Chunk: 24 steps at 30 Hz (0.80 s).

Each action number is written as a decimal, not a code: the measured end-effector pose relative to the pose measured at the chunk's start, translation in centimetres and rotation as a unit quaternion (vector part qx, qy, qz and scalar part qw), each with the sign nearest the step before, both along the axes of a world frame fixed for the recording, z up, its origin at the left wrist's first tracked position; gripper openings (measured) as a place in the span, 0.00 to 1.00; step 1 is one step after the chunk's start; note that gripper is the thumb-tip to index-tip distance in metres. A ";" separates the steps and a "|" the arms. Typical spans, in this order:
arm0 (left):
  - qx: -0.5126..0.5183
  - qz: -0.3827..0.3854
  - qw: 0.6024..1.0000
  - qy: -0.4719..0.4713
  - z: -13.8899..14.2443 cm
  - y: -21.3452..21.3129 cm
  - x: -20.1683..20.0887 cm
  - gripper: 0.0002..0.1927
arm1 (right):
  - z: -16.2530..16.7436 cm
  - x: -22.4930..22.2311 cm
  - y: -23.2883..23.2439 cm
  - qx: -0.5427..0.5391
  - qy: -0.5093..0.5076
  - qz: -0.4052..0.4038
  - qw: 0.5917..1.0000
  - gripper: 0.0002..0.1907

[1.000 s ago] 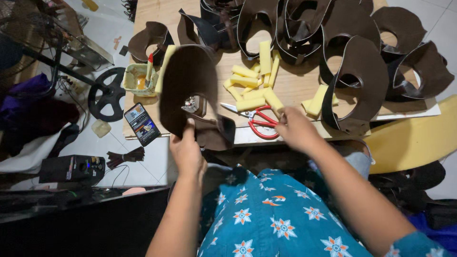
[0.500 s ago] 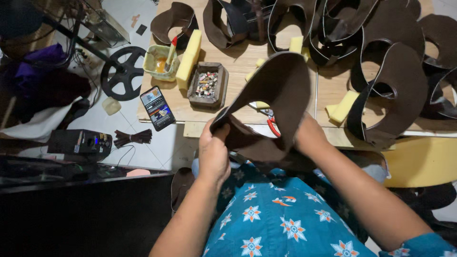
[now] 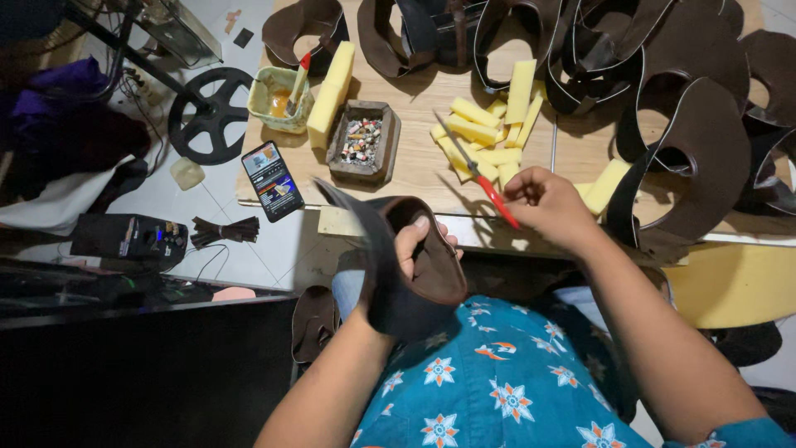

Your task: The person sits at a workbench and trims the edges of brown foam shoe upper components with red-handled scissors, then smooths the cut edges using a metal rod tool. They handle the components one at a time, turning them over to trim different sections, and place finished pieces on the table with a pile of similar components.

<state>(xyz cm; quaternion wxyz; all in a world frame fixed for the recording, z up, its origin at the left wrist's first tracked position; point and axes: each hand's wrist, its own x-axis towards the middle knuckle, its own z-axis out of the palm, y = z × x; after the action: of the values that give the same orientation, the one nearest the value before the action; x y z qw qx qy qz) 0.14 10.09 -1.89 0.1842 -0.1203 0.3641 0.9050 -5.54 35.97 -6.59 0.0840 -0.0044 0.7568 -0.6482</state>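
1. Left hand (image 3: 412,249) is closed on a curved piece of dark brown leather (image 3: 398,274), fingers tucked inside the fold and thumb outside, so the piece stands bent and upright over the lap, just near of the table edge — a grip that keeps its edge turned up and reachable.
2. Right hand (image 3: 547,203) is clamped on the handles of a pair of red-handled scissors (image 3: 481,178); the blades point far and left, lying low over the light wooden tabletop (image 3: 414,166), well clear of the leather.
3. Yellow foam strips (image 3: 481,133) lie scattered beneath and beyond the scissor blades, within easy reach of the right hand.
4. Left of them sits a small brown rectangular tray (image 3: 362,143) holding small mixed bits, and further left a tall yellow foam block (image 3: 332,93) leans by a pale green cup of amber glue (image 3: 280,99) with a red-tipped brush standing in it — kept together at the far left corner.
5. A black smartphone (image 3: 272,180) with a lit screen lies at the table's near left edge, angled toward the person.
6. Many looped dark brown leather cutouts (image 3: 688,141) pile across the far and right side of the table.
7. On the floor to the left lies a black spoked wheel (image 3: 211,114).
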 end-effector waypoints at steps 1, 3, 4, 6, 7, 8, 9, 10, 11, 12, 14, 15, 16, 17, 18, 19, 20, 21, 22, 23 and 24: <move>0.042 -0.007 0.999 -0.010 -0.3 0.0 0.0 0.10 | 0.0 0.1 0.1 -0.044 -0.005 -0.012 0.999 0.22; 0.010 -0.015 1.000 -0.014 -0.5 0.0 0.0 0.10 | 0.3 0.5 0.0 -0.131 -0.015 -0.034 0.991 0.23; -0.006 -0.019 1.000 -0.016 -0.5 -0.1 0.0 0.11 | 0.5 0.7 -0.2 -0.151 -0.023 -0.038 0.988 0.24; 0.019 -0.040 0.999 0.003 -0.2 -0.2 0.0 0.14 | 1.1 1.0 -0.6 -0.192 -0.042 -0.047 0.979 0.27; 0.032 -0.051 0.998 0.014 0.0 -0.2 0.0 0.16 | 1.4 1.2 -0.6 -0.208 -0.047 -0.049 0.976 0.27; 0.029 -0.044 0.999 0.014 0.2 -0.2 0.1 0.16 | 1.8 1.3 -0.6 -0.224 -0.051 -0.050 0.972 0.28; 0.027 -0.035 0.999 0.015 0.5 -0.2 0.3 0.17 | 2.1 1.4 -0.7 -0.240 -0.056 -0.051 0.968 0.28; 0.025 -0.026 0.999 0.016 0.6 -0.1 0.5 0.17 | 2.4 1.4 -0.7 -0.233 -0.040 -0.042 0.971 0.27; 0.035 -0.028 0.999 0.008 0.8 -0.2 0.7 0.16 | 2.6 1.2 -0.6 -0.225 -0.025 -0.034 0.973 0.26; 0.045 -0.030 0.999 0.001 0.8 -0.2 0.9 0.14 | 2.8 1.1 -0.5 -0.217 -0.009 -0.026 0.976 0.24; 0.059 -0.033 0.998 -0.016 0.7 -0.1 1.1 0.11 | 3.1 0.8 -0.3 -0.193 0.026 -0.041 0.980 0.26; 0.063 -0.033 0.997 -0.024 0.4 0.0 1.1 0.10 | 3.3 0.7 -0.1 -0.180 0.045 -0.049 0.981 0.28; 0.066 -0.033 0.997 -0.033 0.1 0.1 1.1 0.10 | 3.5 0.6 0.1 -0.208 0.037 -0.055 0.976 0.27; 0.071 -0.044 0.996 -0.029 -0.3 0.2 1.0 0.10 | 3.7 0.5 0.3 -0.235 0.029 -0.061 0.970 0.27; 0.077 -0.055 0.995 -0.026 -0.7 0.2 0.9 0.10 | 3.9 0.5 0.4 -0.261 0.020 -0.067 0.963 0.27; 0.082 -0.067 0.994 -0.023 -1.1 0.3 0.9 0.11 | 4.1 0.5 0.6 -0.294 0.034 -0.057 0.954 0.27; 0.084 -0.068 0.994 -0.027 -1.6 0.2 0.8 0.12 | 4.4 0.6 0.8 -0.326 0.047 -0.047 0.943 0.27; 0.086 -0.070 0.993 -0.031 -2.0 0.2 0.8 0.13 | 4.6 0.6 1.0 -0.357 0.062 -0.037 0.931 0.26; 0.088 -0.073 0.993 -0.035 -2.3 0.2 0.7 0.13 | 4.9 0.5 1.2 -0.334 0.064 -0.063 0.938 0.27; 0.080 -0.071 0.994 -0.035 -2.6 0.3 0.7 0.14 | 5.1 0.4 1.4 -0.310 0.066 -0.090 0.944 0.27; 0.071 -0.068 0.995 -0.034 -2.9 0.3 0.6 0.14 | 5.4 0.4 1.6 -0.285 0.067 -0.115 0.949 0.27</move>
<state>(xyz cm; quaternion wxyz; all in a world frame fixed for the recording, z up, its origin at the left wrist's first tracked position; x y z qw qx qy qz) 0.78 10.37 -4.79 0.2655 -0.1124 0.3000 0.9093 -5.16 37.52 -1.18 -0.0472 0.0154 0.5398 -0.8403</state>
